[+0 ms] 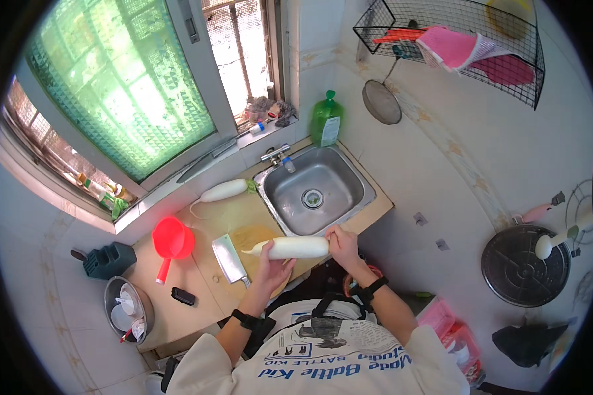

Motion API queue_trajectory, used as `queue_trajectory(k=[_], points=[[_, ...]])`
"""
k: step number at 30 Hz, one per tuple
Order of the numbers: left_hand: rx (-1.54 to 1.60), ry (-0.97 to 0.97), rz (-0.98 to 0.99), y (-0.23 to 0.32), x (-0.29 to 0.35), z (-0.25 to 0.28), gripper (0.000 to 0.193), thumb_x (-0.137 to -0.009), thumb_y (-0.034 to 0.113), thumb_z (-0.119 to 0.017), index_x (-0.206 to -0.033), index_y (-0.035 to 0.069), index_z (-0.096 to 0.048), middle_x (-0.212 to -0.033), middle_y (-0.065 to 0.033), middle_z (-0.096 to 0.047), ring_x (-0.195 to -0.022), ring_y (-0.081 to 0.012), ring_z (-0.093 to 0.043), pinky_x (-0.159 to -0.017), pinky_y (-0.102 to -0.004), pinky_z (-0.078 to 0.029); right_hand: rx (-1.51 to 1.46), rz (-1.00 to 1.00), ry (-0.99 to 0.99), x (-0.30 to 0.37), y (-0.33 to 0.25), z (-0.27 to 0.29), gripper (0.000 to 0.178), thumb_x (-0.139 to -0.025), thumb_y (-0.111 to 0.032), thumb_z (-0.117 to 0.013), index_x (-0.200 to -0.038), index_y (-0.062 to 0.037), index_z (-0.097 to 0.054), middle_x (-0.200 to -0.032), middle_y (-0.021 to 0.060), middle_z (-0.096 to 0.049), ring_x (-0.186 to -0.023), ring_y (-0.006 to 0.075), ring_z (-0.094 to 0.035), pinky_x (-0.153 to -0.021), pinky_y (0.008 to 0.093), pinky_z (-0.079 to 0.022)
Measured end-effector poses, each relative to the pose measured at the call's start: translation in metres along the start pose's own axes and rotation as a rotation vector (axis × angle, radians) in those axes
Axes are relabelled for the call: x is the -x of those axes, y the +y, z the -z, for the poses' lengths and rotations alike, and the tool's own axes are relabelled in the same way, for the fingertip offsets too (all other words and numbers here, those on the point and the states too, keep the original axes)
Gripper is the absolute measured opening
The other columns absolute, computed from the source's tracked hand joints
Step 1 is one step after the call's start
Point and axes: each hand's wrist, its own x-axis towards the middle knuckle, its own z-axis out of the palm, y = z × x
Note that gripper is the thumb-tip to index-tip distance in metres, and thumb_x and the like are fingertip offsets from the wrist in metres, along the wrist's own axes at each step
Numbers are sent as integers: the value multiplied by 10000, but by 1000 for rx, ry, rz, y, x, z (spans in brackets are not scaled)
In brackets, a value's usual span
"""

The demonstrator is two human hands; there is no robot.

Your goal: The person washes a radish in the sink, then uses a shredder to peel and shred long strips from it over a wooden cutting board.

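Note:
A peeled-looking white radish (295, 247) lies level in front of me, its thin root tip toward the left. My left hand (272, 271) is closed around its tapered end from below. At the thick right end, my right hand (342, 247) has its fingers curled against the radish; whether they also hold something small cannot be made out. Below the radish is a round wooden cutting board (257, 238), partly hidden. A cleaver (229, 258) rests at the board's left side, handle toward me. Another white radish (224, 191) with a green top lies near the sink.
A steel sink (349, 210) with a tap (280, 157) is set in the counter; a green bottle (327, 122) stands behind it. Leftward are a red dipper (172, 238), a small black object (183, 296), a knife block (115, 260) and a metal bowl (146, 326) of utensils.

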Motion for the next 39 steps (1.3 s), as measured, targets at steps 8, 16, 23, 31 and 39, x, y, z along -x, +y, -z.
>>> queue_trajectory(k=[8, 16, 23, 31, 39], points=[[-12, 7, -36, -10, 1, -13, 536, -911, 485, -642, -1286, 123, -519, -1254, -82, -579, -1193, -234, -557, -970, -361, -527, 287, 240, 6, -6, 0, 18, 121, -802, 7, -569, -824, -106, -606, -532, 84, -545, -475, 272, -592, -479, 405, -465], [-363, -21, -284, -23, 26, -31, 477, -931, 272, -656, -1330, 53, -511, -1329, -120, -591, -1154, -262, -616, -924, -387, -566, 353, 161, -83, 15, 28, 21, 94, -830, -38, -574, -855, -123, -604, -533, 84, -555, -485, 279, -608, -478, 414, -479], [-550, -100, -311, -25, 35, -52, 485, -914, 203, -669, -1335, 16, -515, -1384, -136, -562, -1194, -257, -599, -917, -397, -568, 176, -87, -266, 25, 28, 32, 126, -946, -152, -542, -1028, -105, -626, -636, 164, -632, -603, 367, -653, -554, 463, -511], [-456, -42, -287, -22, 17, -39, 483, -916, 192, -664, -1335, 17, -500, -1363, -163, -577, -1190, -284, -606, -903, -422, -577, 22, -232, -425, 39, 34, 49, 243, -953, -241, -529, -1117, -85, -619, -746, 222, -643, -726, 430, -641, -654, 517, -500], [-438, -33, -265, -23, 14, -47, 441, -922, 136, -654, -1319, 19, -501, -1353, -161, -582, -1192, -294, -606, -893, -440, -582, 187, -170, -483, 45, 42, 49, 204, -949, -249, -527, -981, -55, -585, -752, 235, -631, -747, 443, -630, -662, 543, -485]])
